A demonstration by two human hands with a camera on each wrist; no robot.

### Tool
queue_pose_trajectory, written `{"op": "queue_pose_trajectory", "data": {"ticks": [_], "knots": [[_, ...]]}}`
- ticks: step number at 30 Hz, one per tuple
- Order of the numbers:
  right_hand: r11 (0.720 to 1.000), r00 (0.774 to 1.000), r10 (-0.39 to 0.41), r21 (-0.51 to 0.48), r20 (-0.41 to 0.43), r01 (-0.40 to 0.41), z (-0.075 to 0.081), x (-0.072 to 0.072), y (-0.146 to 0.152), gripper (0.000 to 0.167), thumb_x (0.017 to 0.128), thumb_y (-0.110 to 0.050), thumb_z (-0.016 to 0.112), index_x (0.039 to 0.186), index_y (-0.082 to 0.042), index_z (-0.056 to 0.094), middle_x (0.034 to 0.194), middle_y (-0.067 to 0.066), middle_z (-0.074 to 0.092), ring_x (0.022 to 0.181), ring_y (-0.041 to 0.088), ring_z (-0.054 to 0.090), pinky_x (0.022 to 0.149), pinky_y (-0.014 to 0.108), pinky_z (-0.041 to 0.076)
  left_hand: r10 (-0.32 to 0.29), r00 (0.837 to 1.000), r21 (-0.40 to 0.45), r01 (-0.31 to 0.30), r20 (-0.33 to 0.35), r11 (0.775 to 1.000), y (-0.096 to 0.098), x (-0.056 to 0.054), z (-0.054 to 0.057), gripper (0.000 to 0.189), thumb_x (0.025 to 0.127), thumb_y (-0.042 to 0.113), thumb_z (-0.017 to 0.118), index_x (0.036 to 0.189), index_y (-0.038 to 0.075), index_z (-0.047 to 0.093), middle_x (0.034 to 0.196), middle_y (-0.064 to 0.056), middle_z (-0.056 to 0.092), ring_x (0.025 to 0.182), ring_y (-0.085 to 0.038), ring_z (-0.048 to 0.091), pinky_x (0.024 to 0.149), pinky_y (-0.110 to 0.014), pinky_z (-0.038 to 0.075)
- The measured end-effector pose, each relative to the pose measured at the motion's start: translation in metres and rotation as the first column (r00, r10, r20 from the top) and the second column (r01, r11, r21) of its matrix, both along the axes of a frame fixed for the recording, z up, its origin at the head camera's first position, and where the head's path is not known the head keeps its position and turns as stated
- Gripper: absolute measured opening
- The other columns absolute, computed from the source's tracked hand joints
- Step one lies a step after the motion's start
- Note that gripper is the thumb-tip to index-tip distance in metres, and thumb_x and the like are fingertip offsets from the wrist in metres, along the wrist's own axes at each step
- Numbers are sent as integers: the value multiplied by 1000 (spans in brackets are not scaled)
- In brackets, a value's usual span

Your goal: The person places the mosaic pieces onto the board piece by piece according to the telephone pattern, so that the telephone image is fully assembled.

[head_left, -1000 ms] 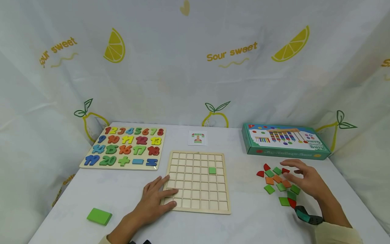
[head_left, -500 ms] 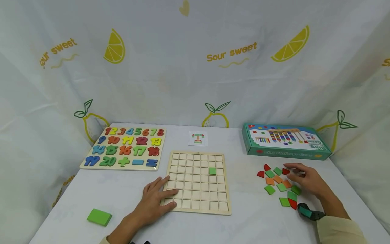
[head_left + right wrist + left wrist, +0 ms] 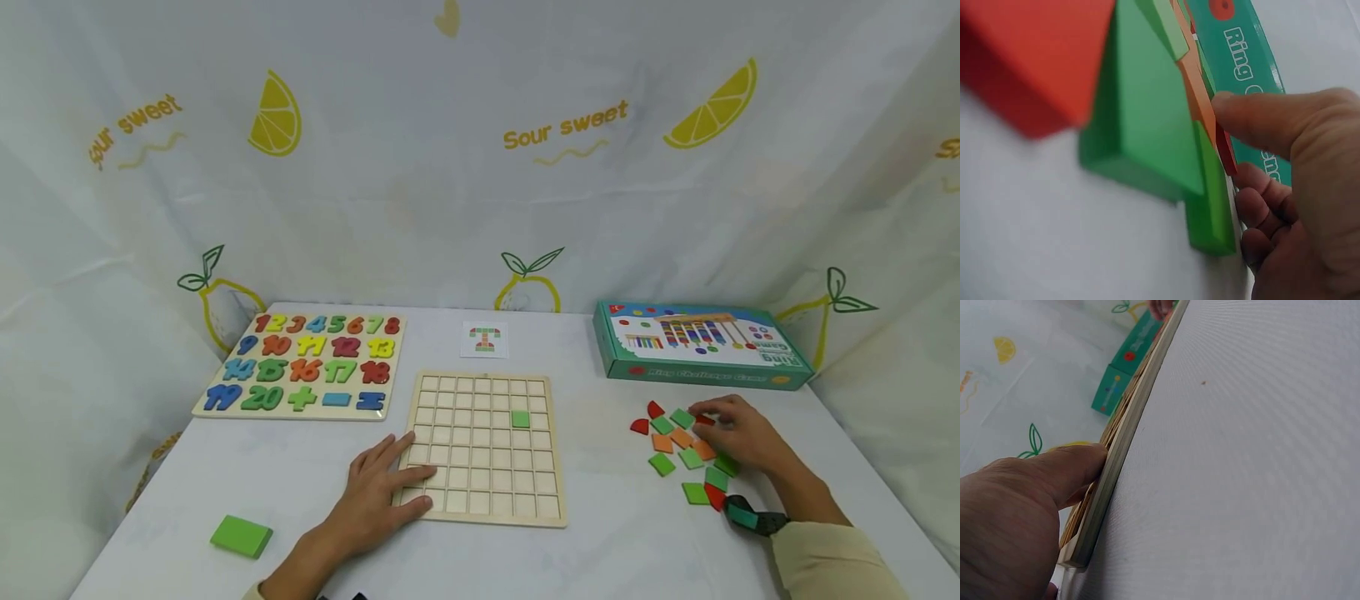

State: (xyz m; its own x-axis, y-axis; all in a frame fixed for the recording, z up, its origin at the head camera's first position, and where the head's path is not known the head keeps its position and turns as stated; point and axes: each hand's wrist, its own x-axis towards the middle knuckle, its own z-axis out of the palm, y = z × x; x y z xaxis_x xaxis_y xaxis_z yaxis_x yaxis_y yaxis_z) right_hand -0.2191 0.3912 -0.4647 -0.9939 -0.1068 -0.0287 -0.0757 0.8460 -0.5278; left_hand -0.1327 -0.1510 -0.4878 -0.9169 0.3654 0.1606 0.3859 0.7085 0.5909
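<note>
My left hand [image 3: 375, 496] rests with spread fingers on the left edge of a wooden grid board [image 3: 480, 516]. In the left wrist view its thumb [image 3: 1079, 464] presses the board's rim. A single green square tile [image 3: 520, 419] sits in a cell toward the board's upper right. Over at the loose tiles, my right hand [image 3: 738, 437] pinches a red quarter-round tile [image 3: 703, 419] between thumb and index finger. Around it lie green squares [image 3: 691, 458], orange squares [image 3: 662, 443] and more red quarter-rounds [image 3: 639, 427]. The right wrist view shows the red tile [image 3: 1227, 153] just below the thumb.
Behind the board lies a pattern card [image 3: 484, 340]. A number puzzle [image 3: 288, 410] stands back left, and a green Ring Challenge Game box [image 3: 705, 375] back right, close behind the tiles. A green block [image 3: 242, 536] lies front left. A printed white curtain [image 3: 405, 208] closes the back.
My right hand first drew back slightly, then came left, its thumb and index finger closing about the red quarter-round tile. The left hand stays on the board.
</note>
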Motion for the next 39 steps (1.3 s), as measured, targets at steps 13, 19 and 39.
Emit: {"op": "queue_pose_trajectory", "data": {"ticks": [13, 19, 39], "knots": [[996, 996, -87, -14, 16, 87, 1, 0, 3, 46, 87, -13, 63, 128, 6, 55, 118, 30, 46, 102, 46, 43, 80, 59, 42, 0, 1000, 7, 0, 7, 1000, -1, -1, 1, 39, 84, 40, 73, 120, 25, 71, 150, -10, 37, 140, -37, 21, 101, -57, 12], [987, 988, -155, 39, 19, 154, -1, 0, 4, 53, 89, -29, 69, 122, 9, 55, 115, 31, 44, 102, 48, 43, 82, 59, 43, 0, 1000, 0, 0, 11, 1000, 0, -1, 0, 38, 84, 41, 72, 119, 25, 71, 150, -10, 37, 140, -37, 21, 101, -56, 12], [993, 996, -80, 86, -31, 83, 9, 2, 2, 37, 91, -17, 66, 114, 11, 58, 104, 25, 55, 89, 38, 51, 76, 53, 46, 1, 1000, -6, -1, 14, 1000, 0, 0, 0, 38, 85, 41, 72, 119, 25, 71, 150, -10, 37, 139, -38, 21, 101, -57, 12]]}}
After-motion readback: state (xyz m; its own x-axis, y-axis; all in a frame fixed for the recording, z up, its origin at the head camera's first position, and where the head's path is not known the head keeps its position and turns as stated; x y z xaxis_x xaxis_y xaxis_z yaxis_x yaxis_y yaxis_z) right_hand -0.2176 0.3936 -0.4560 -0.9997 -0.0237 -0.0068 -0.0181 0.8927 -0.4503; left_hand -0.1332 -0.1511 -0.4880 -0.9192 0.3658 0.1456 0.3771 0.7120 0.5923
